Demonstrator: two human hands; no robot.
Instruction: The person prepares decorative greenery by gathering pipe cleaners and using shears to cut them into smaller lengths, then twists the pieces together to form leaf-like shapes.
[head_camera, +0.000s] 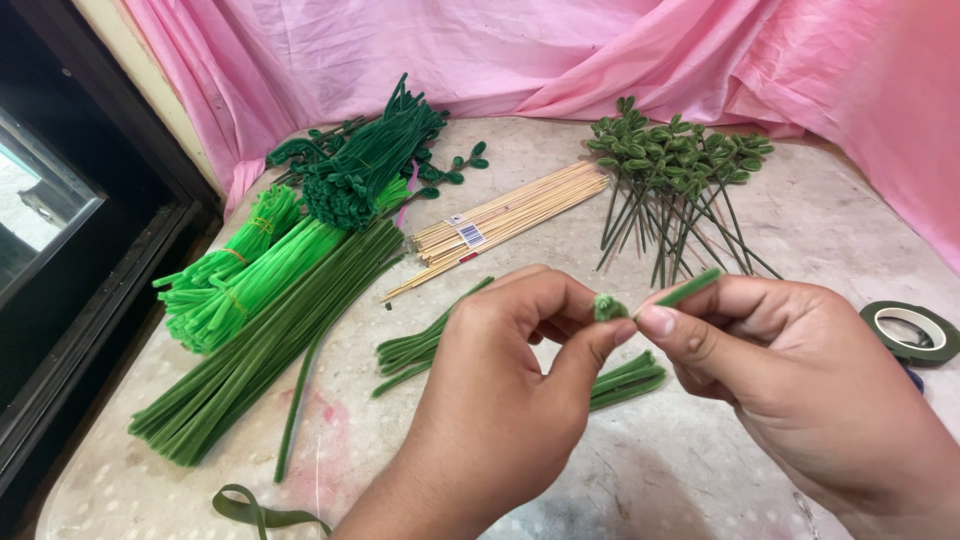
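Pipe cleaner (688, 287) sits pinched shut between my right hand (790, 385) and left hand (510, 400) above the tabletop (650, 470), its curled tip, seemingly tight, liable to unwind if either grip slackens.

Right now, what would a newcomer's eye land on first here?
The two hands at centre: the left hand and right hand pinch a green pipe cleaner between them. Behind lie green pipe cleaner bundles at left, wooden sticks mid-table, and leafy wire stems at right.
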